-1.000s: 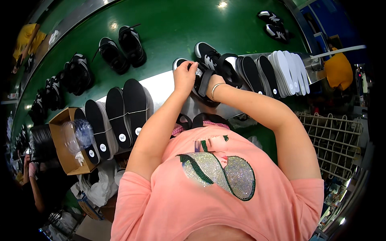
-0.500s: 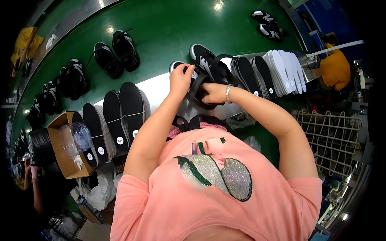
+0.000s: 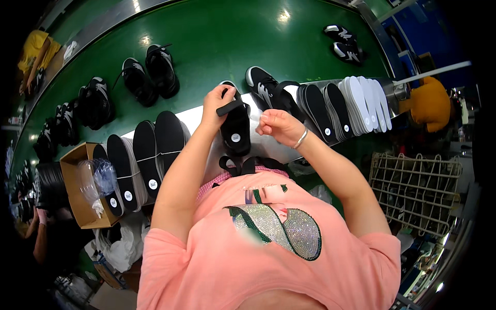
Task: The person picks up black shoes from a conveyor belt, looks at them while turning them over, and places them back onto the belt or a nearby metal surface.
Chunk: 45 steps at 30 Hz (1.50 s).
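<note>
A black shoe (image 3: 238, 124) stands on the metal ledge in front of me, toe pointing away. A round white label shows on the insole inside its heel. My left hand (image 3: 213, 107) is closed on the shoe's upper near the tongue. Just right of the shoe, my right hand (image 3: 280, 126) is raised off it, thumb and fingers pinching a small whitish piece (image 3: 256, 113); what it is made of I cannot make out. A second black shoe (image 3: 262, 85) with grey trim lies beyond, to the right.
Black insole stacks (image 3: 147, 150) and an open cardboard box (image 3: 80, 194) flank me on the left. Black insoles (image 3: 312, 106) and white insoles (image 3: 356, 101) stand at right. More shoes (image 3: 138, 80) rest on the green belt (image 3: 217, 41). A wire rack (image 3: 413, 191) is at lower right.
My right hand has come out of the shoe and moved right with a whitish piece. The shoe has turned more upright toward me, showing its insole. My left hand shifted slightly left.
</note>
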Each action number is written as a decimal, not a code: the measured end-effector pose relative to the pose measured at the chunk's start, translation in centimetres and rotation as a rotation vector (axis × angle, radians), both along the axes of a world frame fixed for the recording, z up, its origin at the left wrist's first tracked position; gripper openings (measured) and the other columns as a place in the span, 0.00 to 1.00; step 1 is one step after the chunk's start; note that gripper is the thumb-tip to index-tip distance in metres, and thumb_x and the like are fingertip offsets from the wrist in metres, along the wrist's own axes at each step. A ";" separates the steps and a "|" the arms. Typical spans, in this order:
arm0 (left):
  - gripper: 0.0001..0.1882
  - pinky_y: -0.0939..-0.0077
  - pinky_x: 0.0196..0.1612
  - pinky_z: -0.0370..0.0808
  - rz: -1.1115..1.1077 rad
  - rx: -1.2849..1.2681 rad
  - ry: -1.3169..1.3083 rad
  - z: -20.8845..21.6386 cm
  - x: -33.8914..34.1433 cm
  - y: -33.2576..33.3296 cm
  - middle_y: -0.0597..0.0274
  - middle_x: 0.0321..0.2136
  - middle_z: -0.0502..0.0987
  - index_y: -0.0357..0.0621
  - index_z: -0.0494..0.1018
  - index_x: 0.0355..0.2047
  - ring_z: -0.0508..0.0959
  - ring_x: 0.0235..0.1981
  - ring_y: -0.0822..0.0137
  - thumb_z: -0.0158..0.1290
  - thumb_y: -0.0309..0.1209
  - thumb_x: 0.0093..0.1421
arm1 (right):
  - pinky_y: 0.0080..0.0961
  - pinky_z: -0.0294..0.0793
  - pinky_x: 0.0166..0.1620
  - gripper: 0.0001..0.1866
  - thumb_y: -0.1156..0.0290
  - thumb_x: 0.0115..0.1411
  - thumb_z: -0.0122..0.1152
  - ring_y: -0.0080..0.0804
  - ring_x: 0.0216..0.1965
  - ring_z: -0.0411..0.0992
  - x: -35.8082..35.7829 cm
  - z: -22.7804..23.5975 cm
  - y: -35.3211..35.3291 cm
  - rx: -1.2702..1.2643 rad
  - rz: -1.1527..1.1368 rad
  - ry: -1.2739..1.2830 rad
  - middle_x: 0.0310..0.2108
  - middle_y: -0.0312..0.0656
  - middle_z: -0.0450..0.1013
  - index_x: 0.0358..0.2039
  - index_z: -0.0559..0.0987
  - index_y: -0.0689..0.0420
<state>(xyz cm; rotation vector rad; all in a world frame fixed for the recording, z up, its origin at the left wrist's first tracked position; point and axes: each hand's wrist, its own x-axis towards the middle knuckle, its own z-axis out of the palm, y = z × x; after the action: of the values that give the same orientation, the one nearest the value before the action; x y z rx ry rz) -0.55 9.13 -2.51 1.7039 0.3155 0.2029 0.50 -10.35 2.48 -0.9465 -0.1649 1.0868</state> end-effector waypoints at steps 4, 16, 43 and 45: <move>0.10 0.75 0.35 0.67 0.264 0.116 -0.198 4.3 -2.3 0.8 0.55 0.26 0.73 0.37 0.70 0.30 0.72 0.29 0.62 0.46 0.32 0.53 | 0.16 0.61 0.30 0.10 0.68 0.56 0.48 0.21 0.24 0.63 -1.0 2.6 -0.2 -0.517 -0.083 -0.635 0.17 0.34 0.64 0.22 0.70 0.60; 0.06 0.76 0.29 0.70 0.044 0.110 -0.064 11.2 -10.7 2.1 0.57 0.21 0.75 0.39 0.71 0.30 0.75 0.23 0.65 0.48 0.24 0.50 | 0.21 0.65 0.37 0.06 0.74 0.52 0.51 0.31 0.32 0.66 -1.7 3.9 -1.8 -0.654 -0.121 -1.247 0.29 0.42 0.67 0.29 0.71 0.63; 0.50 0.59 0.53 0.54 -0.373 0.760 0.037 3.1 0.2 -10.4 0.45 0.51 0.53 0.38 0.41 0.56 0.54 0.53 0.49 0.59 0.31 0.36 | 0.32 0.68 0.35 0.19 0.59 0.49 0.53 0.42 0.34 0.69 -1.5 0.9 -9.2 -1.127 -0.173 -1.205 0.33 0.45 0.70 0.39 0.70 0.55; 0.46 0.62 0.51 0.56 -0.332 0.873 0.051 3.7 0.4 -10.7 0.46 0.47 0.59 0.36 0.48 0.53 0.59 0.49 0.51 0.59 0.32 0.34 | 0.33 0.67 0.38 0.17 0.62 0.48 0.55 0.43 0.36 0.68 1.1 0.7 -12.3 -1.187 -0.345 -1.230 0.34 0.48 0.69 0.36 0.71 0.59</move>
<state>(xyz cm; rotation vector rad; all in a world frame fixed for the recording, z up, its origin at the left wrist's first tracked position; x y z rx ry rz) -0.14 -1.61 1.16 2.5936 -0.0484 0.0445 1.58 -22.67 3.21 -2.5291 -0.3422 0.0320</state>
